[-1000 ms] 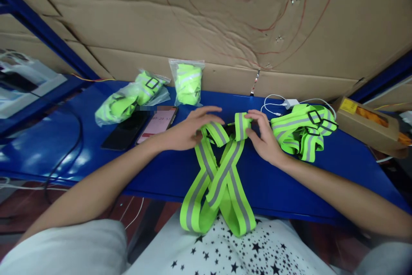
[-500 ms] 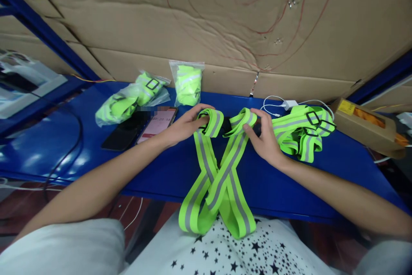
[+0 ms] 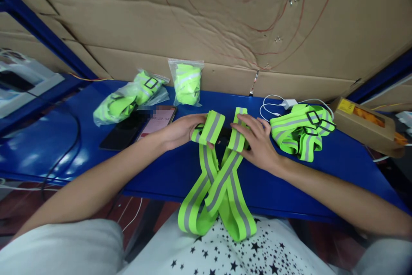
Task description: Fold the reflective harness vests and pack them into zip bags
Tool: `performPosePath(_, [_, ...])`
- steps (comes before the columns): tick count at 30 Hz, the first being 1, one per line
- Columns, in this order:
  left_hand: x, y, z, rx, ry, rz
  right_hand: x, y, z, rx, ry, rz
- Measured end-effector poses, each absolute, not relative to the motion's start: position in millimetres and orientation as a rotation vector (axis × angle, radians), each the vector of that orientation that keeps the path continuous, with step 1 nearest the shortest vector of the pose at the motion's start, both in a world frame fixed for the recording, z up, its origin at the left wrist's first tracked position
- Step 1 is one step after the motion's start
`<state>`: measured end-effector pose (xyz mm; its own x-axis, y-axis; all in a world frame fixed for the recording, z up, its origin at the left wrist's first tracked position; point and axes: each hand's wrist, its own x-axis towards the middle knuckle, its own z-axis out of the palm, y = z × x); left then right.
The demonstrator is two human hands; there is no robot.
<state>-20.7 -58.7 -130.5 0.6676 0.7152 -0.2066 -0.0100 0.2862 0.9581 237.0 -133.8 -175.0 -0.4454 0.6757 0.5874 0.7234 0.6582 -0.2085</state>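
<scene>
A neon-green reflective strap with a grey stripe lies crossed in an X, its lower loops hanging over the table's front edge onto my shirt. My left hand is closed on its left upper end, which is folded over into a loop; part of a black buckle shows beside the fingers. My right hand grips the right upper end, fingers over the front of the band and the thumb mostly hidden behind it. Dark parts between the two ends are too shaded to make out.
On the blue table, more green straps with black buckles lie at right, near a white charger and cardboard box. Bagged straps lean on the cardboard wall; another bagged bundle lies left, behind phones.
Both upper ends of the strap have been turned over further, their bands now facing me. My right hand has shifted its fingers onto the front of the band; my left hand sits slightly lower.
</scene>
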Motion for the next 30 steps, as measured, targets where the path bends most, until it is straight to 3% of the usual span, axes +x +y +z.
performPosePath(5, [-20,-66,-128,1.465,0.841,0.388,248,-121,-180,-1.135,-1.921,0.196])
performPosePath(10, [-26,-60,-134,2.05,1.133,0.867,246,-115,-179,-1.216,-1.738,0.314])
performPosePath(13, [-25,-62,-137,2.41,0.979,1.076,244,-114,-178,-1.189,-1.79,0.355])
performPosePath(17, [-19,-69,-141,2.749,0.743,0.969,245,-115,-175,-1.128,-1.885,0.403])
performPosePath(30, [-14,-66,-154,2.974,0.516,0.932,247,-118,-173,-0.941,-2.14,0.418])
